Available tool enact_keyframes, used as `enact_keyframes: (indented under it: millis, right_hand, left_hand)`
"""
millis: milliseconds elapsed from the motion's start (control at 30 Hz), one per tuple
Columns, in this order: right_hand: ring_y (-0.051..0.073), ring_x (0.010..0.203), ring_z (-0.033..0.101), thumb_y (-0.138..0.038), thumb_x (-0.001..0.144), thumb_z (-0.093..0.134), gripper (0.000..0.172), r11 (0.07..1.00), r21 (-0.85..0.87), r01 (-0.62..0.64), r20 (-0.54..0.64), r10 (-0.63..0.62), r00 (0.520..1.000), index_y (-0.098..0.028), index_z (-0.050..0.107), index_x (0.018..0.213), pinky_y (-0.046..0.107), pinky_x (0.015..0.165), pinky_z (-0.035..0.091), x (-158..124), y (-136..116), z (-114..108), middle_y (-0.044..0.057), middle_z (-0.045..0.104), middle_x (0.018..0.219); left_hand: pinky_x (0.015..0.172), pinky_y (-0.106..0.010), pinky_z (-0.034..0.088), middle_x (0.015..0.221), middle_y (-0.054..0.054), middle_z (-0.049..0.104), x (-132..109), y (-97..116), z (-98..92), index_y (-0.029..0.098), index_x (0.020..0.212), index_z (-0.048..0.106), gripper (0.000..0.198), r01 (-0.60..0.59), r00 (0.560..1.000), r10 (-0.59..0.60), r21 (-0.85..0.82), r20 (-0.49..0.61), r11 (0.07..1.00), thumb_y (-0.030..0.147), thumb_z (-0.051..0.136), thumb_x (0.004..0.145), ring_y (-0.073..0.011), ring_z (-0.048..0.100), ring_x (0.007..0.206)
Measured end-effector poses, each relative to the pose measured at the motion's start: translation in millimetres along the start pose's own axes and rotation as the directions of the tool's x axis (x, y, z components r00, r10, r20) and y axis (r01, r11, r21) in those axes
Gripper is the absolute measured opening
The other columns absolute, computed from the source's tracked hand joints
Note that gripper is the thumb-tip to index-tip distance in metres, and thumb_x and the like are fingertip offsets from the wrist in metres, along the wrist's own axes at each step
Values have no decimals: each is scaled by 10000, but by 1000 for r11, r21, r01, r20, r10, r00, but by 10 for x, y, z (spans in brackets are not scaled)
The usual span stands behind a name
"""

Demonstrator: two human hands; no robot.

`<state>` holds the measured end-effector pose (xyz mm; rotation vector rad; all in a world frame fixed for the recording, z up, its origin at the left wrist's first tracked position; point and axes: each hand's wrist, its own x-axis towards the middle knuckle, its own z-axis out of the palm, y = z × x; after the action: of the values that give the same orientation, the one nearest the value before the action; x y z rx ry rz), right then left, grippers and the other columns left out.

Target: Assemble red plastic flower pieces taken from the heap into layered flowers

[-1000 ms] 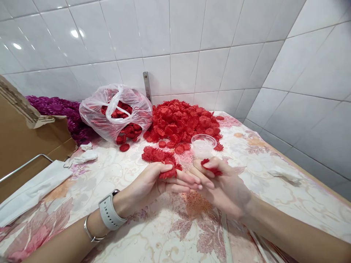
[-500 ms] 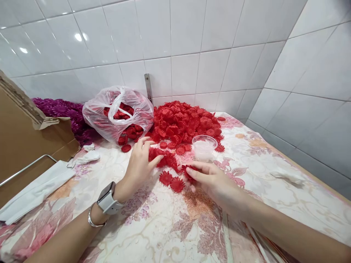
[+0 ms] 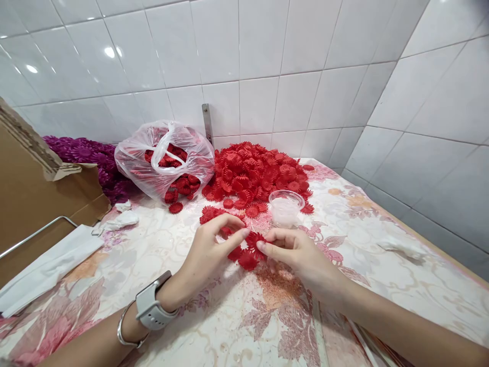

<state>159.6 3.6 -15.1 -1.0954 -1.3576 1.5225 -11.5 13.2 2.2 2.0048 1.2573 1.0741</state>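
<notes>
Centre: right hand point(image 3: 301, 255) pinches a red toothed flower point(image 3: 255, 240); left hand point(image 3: 211, 250) half-curled, grip unclear. Left of centre, a translucent plastic bag point(image 3: 160, 178) holds red flowers point(image 3: 185, 184); right of centre, a clear round plastic cup point(image 3: 272, 205) holds whitish contents point(image 3: 286, 207).

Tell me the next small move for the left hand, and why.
I'd probably have the left hand gently steady the left edge of the red flower. The right hand pinches that flower at its right side, and the left thumb tip is right by the opposite edge; whether it touches is unclear.
</notes>
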Motion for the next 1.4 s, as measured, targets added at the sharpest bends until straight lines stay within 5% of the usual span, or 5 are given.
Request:
enact_keyframes:
  millis: [100,300,600,1233,1400]
  right_hand:
    - [61,474,389,-355,688,674,279,1000,12,24,-33,-24,999,-161,507,577,216,471,273,1,-1,-5,-53,482,523]
    - [61,471,381,-381,634,720,340,997,76,20,5,-21,1000,-167,463,576,213,462,248,-5,-9,-23,-59,486,520]
    - [80,516,471,-434,673,685,300,996,89,27,180,-43,983,-151,587,687,214,492,351,10,3,-46,-18,553,594]
    - [69,509,427,-371,737,629,219,999,48,18,154,-25,988,-165,570,692,198,454,299,-6,-16,-44,-35,507,595]
    - [88,542,474,-405,746,611,246,999,9,40,143,-40,989,-159,611,742,211,488,360,-8,-18,-41,-17,522,627]
  left_hand:
    - [661,-250,415,767,-5,647,-23,37,-7,180,762,634,91,-48,997,49,5,-56,999,253,582,775,-130,565,707]
    - [610,-234,422,781,-27,675,-47,44,17,174,797,697,120,22,981,1,-111,196,994,256,623,748,-141,595,708]
    - [625,-230,430,713,-13,660,-23,57,3,151,719,656,76,22,985,4,-153,170,988,203,610,749,-130,586,670]
    - [589,-236,450,676,-11,641,-51,45,37,150,700,623,103,199,967,-136,-304,216,932,239,599,746,-135,584,624]
    - [602,-249,440,658,-16,658,-63,40,38,157,654,648,102,74,992,-58,-136,114,988,214,621,735,-142,586,624]
